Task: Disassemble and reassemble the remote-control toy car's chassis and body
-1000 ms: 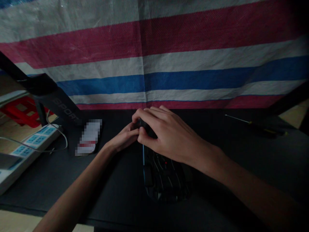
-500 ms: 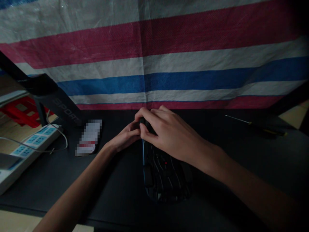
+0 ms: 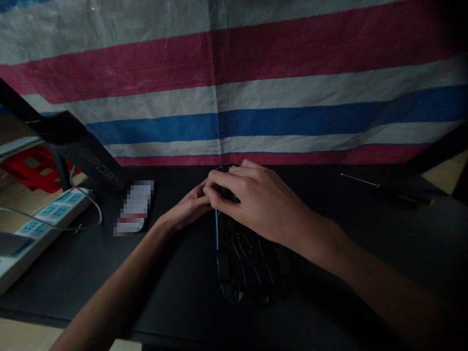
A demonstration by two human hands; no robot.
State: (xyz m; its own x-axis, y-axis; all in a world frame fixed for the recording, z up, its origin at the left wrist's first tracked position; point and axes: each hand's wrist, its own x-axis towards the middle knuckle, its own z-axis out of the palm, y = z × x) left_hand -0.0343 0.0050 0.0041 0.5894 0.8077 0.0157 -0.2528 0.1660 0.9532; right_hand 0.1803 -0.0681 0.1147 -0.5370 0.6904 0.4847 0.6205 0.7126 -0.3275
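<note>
Right hand (image 3: 256, 204) curled over the far end of a black car-shaped plastic shell (image 3: 248, 265), fingers clamped on it. Left hand (image 3: 185, 210) bunched, fingertips meeting the right's at the shell's far left corner; whether it pinches anything, cannot tell. Shell lies flat on the dark tabletop (image 3: 91, 263), running from under the right hand toward the wearer. Thin yellow-handled screwdriver (image 3: 398, 196) well right of right hand. Pixelated white card (image 3: 134, 208) near left hand, to its left.

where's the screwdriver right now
In the head view, the thin metal screwdriver with a dark handle lies on the black table, far right, near the lower edge of the red, white and blue striped tarp.
</note>
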